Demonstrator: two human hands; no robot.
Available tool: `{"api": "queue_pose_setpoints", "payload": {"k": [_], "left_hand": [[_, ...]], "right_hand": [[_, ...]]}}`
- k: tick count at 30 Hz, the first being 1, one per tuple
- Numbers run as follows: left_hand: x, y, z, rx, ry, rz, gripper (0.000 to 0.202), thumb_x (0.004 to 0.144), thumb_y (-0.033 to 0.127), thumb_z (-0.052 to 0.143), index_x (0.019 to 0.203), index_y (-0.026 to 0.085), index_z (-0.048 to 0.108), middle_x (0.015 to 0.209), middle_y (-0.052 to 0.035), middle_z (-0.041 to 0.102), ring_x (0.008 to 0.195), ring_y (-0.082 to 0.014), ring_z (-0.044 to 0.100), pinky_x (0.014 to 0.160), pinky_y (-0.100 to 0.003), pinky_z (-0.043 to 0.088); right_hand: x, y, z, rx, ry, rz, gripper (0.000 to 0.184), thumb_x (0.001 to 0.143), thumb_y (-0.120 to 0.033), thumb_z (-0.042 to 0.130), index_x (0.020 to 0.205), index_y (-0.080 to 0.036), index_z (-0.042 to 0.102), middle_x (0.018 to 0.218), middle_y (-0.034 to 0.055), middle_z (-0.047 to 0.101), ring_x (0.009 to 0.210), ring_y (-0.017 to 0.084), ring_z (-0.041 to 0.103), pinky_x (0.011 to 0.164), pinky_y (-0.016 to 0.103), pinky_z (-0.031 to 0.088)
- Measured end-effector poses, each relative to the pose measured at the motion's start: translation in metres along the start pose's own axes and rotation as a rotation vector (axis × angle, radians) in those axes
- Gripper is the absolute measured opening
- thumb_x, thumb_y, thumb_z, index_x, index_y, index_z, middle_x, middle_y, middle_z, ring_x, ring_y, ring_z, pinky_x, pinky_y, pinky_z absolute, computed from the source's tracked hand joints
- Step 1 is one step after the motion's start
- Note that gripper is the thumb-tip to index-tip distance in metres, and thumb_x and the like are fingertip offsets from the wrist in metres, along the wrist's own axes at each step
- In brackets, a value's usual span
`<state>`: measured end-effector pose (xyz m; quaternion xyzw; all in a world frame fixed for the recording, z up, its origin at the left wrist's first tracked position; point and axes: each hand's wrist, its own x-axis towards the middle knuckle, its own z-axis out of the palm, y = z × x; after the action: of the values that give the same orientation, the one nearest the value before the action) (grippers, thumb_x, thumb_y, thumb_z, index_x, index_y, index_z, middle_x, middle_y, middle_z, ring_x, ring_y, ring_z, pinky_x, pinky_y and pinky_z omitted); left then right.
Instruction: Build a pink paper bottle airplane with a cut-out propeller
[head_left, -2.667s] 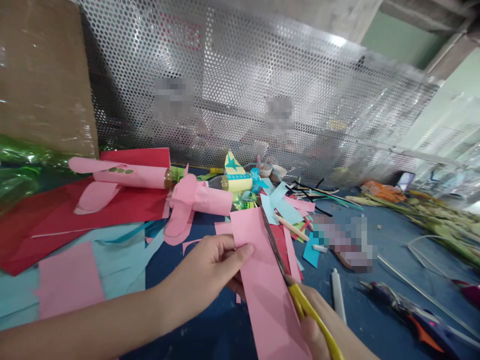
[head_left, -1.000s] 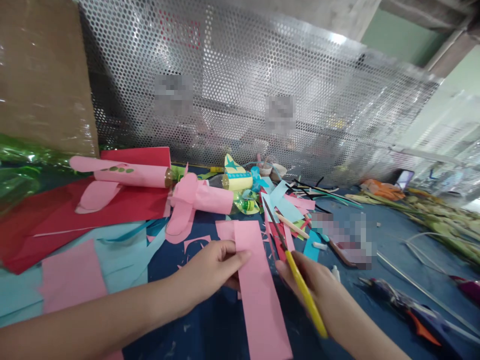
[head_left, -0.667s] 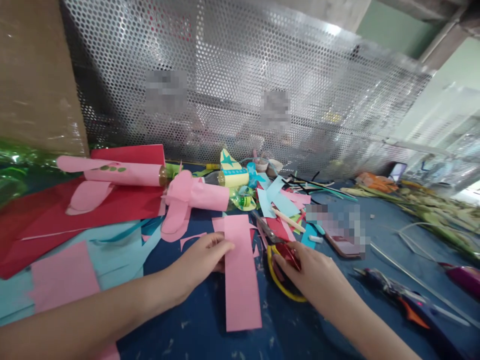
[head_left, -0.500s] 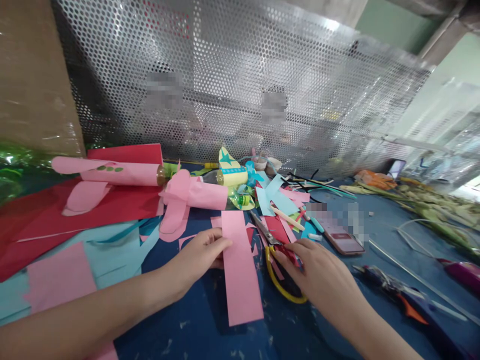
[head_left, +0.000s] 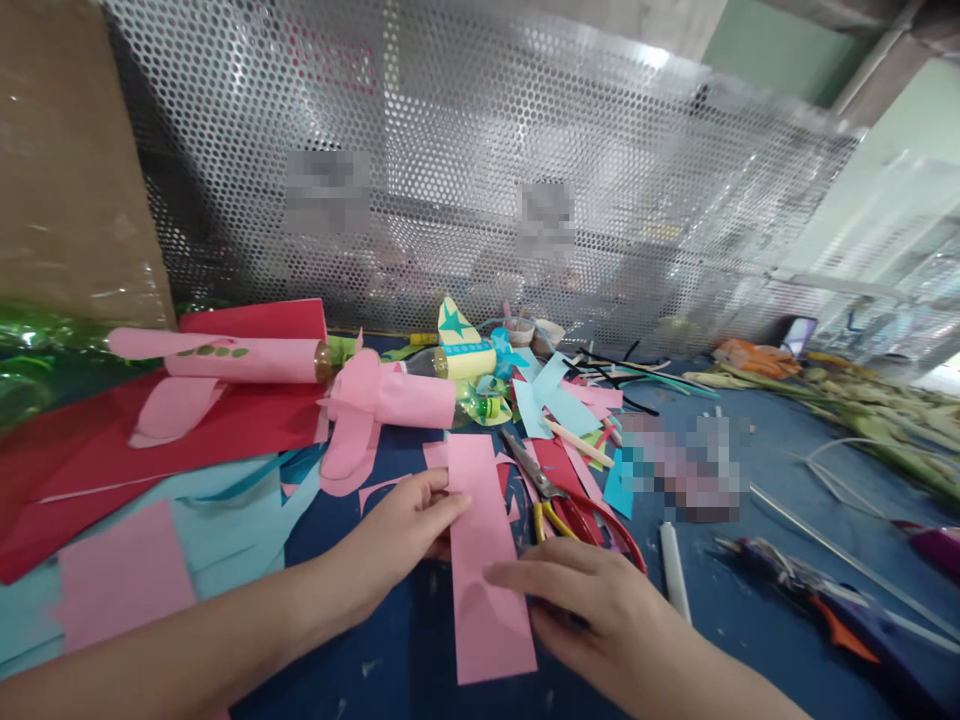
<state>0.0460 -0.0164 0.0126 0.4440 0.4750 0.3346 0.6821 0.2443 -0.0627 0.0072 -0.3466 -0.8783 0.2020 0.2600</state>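
A long pink paper strip (head_left: 484,540) lies on the blue table (head_left: 390,670) in front of me. My left hand (head_left: 401,535) pinches its left edge between thumb and fingers. My right hand (head_left: 592,605) lies open beside the strip's lower right edge, its fingertips stretched onto the paper. Scissors (head_left: 559,495) with yellow and red handles lie on the table just above my right hand, with no hand on them.
Pink paper-wrapped bottles (head_left: 247,355) and a yellow paper craft (head_left: 465,350) sit behind. Red (head_left: 150,440), light blue (head_left: 232,510) and pink (head_left: 120,580) sheets cover the left. Paper scraps (head_left: 570,410), a white stick (head_left: 673,570), a glue gun (head_left: 810,600) and dried leaves (head_left: 877,420) lie right. A perforated metal screen (head_left: 487,170) stands behind.
My right hand stopped cutting the strip, laid the scissors on the table, let them go and moved left onto the strip. My left hand kept its hold and lowered the strip.
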Motion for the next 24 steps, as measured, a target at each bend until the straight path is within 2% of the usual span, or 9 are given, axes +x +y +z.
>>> {"api": "queue_pose_setpoints", "payload": {"k": [4, 9, 14, 19, 21, 24], "left_hand": [[-0.0002, 0.0008, -0.0008, 0.000, -0.016, 0.041, 0.020, 0.075, 0.036, 0.067, 0.082, 0.017, 0.066, 0.074, 0.0004, 0.067, 0.071, -0.0152, 0.063, 0.066, -0.026, 0.051], [0.0013, -0.0001, -0.0034, -0.049, 0.041, 0.121, 0.026, 0.074, 0.042, 0.069, 0.069, 0.018, 0.061, 0.064, 0.0033, 0.059, 0.069, -0.0144, 0.060, 0.069, -0.026, 0.051], [0.0020, -0.0015, -0.0049, -0.028, 0.074, 0.130, 0.031, 0.072, 0.044, 0.070, 0.079, 0.015, 0.066, 0.077, -0.0030, 0.064, 0.080, -0.0189, 0.060, 0.080, -0.033, 0.051], [0.0031, 0.0004, -0.0061, -0.031, 0.114, 0.162, 0.027, 0.073, 0.042, 0.069, 0.077, 0.017, 0.062, 0.074, 0.0001, 0.060, 0.074, -0.0155, 0.056, 0.072, -0.028, 0.051], [0.0036, 0.0015, -0.0067, -0.033, 0.132, 0.177, 0.026, 0.073, 0.042, 0.068, 0.075, 0.018, 0.059, 0.071, 0.0012, 0.058, 0.073, -0.0150, 0.055, 0.070, -0.027, 0.051], [0.0039, 0.0024, -0.0074, -0.028, 0.160, 0.188, 0.026, 0.073, 0.042, 0.067, 0.074, 0.018, 0.058, 0.073, 0.0008, 0.057, 0.075, -0.0158, 0.055, 0.069, -0.028, 0.052]], "right_hand": [[0.0022, -0.0008, -0.0019, 0.030, 0.031, -0.023, 0.032, 0.087, -0.006, 0.046, 0.103, -0.020, 0.070, 0.097, 0.0072, 0.072, 0.089, 0.016, 0.068, 0.078, 0.023, 0.054], [0.0031, -0.0026, -0.0030, 0.060, 0.084, 0.018, 0.039, 0.077, 0.001, 0.043, 0.099, -0.020, 0.067, 0.095, 0.0053, 0.070, 0.086, 0.013, 0.068, 0.075, 0.020, 0.053], [0.0033, -0.0047, -0.0020, 0.059, 0.061, 0.057, 0.031, 0.078, -0.001, 0.041, 0.089, -0.022, 0.060, 0.084, 0.0027, 0.066, 0.076, 0.014, 0.064, 0.068, 0.022, 0.051], [0.0048, -0.0079, -0.0082, 0.049, 0.025, 0.083, 0.027, 0.085, -0.004, 0.037, 0.089, -0.023, 0.056, 0.084, 0.0022, 0.066, 0.075, 0.014, 0.063, 0.067, 0.022, 0.050], [0.0046, -0.0096, -0.0095, 0.052, 0.048, 0.093, 0.026, 0.087, -0.006, 0.036, 0.090, -0.023, 0.055, 0.084, 0.0025, 0.066, 0.075, 0.014, 0.064, 0.067, 0.023, 0.051], [0.0033, -0.0090, -0.0056, 0.021, 0.106, 0.136, 0.015, 0.084, -0.012, 0.044, 0.088, -0.022, 0.055, 0.077, 0.0015, 0.064, 0.065, 0.014, 0.062, 0.060, 0.023, 0.050]]}}
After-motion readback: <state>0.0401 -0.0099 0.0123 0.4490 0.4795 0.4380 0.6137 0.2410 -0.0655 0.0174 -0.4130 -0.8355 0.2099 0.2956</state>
